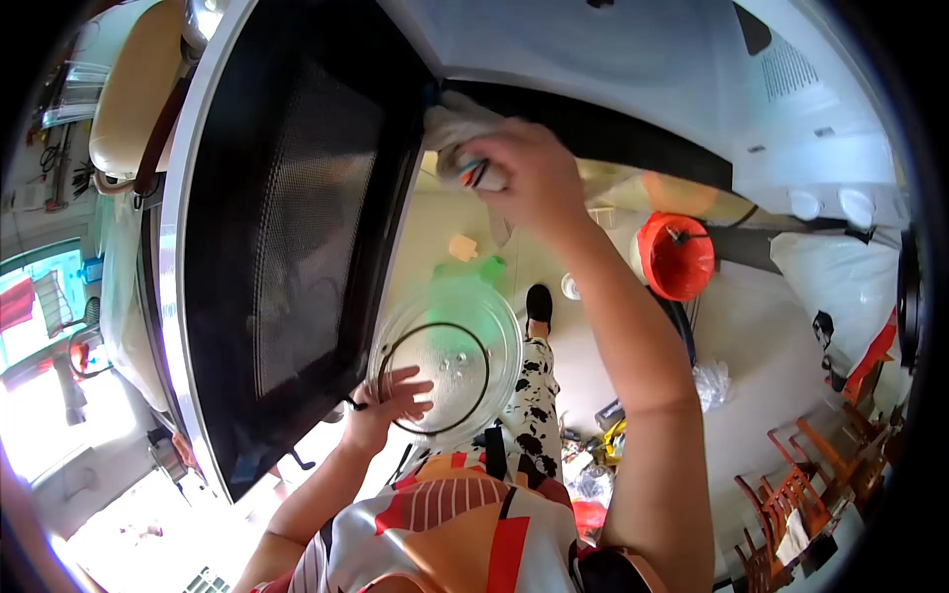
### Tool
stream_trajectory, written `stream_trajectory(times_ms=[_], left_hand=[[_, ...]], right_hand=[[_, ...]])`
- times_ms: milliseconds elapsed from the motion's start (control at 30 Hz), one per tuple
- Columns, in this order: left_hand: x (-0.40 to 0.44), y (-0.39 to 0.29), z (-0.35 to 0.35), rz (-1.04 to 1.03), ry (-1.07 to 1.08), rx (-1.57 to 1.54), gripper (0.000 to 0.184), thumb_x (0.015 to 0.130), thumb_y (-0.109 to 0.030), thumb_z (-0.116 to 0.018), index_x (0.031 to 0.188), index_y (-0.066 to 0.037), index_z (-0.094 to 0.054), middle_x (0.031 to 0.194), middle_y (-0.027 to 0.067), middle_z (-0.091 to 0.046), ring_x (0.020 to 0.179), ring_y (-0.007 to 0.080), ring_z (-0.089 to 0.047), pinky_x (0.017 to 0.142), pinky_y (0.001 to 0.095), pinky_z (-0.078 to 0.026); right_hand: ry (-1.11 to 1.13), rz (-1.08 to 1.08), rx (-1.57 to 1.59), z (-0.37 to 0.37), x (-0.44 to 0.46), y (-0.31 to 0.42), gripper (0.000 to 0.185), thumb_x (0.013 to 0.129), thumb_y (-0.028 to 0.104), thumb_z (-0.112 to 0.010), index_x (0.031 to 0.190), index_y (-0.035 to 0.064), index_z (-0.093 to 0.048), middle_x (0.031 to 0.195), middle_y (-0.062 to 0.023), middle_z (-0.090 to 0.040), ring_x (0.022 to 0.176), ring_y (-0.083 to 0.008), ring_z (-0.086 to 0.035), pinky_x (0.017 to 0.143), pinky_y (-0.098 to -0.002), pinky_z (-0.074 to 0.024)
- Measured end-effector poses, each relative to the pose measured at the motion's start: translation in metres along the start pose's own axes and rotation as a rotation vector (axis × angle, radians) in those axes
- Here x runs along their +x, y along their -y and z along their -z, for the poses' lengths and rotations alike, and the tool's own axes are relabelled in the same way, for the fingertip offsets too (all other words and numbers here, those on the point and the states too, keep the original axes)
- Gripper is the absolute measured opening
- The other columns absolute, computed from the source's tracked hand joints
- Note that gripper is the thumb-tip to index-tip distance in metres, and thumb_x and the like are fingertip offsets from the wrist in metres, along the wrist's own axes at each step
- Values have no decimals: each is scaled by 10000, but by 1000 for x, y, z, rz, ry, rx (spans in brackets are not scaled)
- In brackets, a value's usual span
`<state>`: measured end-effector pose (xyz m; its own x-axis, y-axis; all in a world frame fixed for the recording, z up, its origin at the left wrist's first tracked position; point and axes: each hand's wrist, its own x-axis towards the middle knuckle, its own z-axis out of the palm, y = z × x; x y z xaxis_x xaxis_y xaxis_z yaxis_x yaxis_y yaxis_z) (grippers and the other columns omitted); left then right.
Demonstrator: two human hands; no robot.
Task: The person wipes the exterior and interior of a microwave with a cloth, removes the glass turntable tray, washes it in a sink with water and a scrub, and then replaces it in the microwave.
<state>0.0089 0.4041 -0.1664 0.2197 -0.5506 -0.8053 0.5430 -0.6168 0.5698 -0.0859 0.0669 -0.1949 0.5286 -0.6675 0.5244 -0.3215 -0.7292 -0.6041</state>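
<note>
A pale cloth [465, 124] is bunched in my right hand [519, 168], which is closed round it and slightly blurred. The cloth touches the inner corner of the open microwave door [297, 217], near the hinge side. Something small with orange and dark stripes shows at my fingers; I cannot make out what it is. Lower down, my left hand [390, 400] grips a clear round glass turntable plate [499, 331] by its edge. A dark roller ring [487, 366] lies against the plate, and some of my fingers show through the glass.
The white microwave body [613, 59] is above, with two knobs at its right. On the floor are a bin with a red liner [677, 257], a green object [491, 267] and a clear plastic bag [712, 385]. Wooden chairs [796, 494] stand at the lower right.
</note>
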Motion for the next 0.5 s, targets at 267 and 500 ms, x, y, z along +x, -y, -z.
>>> stream_trajectory(times_ms=[267,500], left_hand=[[-16,5,-15,92,-80,-26,448,780,11,-575,1212,70,-470,1058,196,-621,868,255,-652,706,312,-514],[-23,-3,-8,11,-118,99,403,820,28,-548,1218,41,-485,1064,172,-624,903,204,-633,711,276,-485]], right_hand=[[-124,-242,-178,-17,171,-57,246,672,169,-690,901,98,-635,885,-78,-626,829,-274,-594,737,-396,-491],[229,-245,-221,-68,212,-99,251,674,192,-687,908,115,-638,874,-101,-612,886,-285,-580,770,-417,-471]])
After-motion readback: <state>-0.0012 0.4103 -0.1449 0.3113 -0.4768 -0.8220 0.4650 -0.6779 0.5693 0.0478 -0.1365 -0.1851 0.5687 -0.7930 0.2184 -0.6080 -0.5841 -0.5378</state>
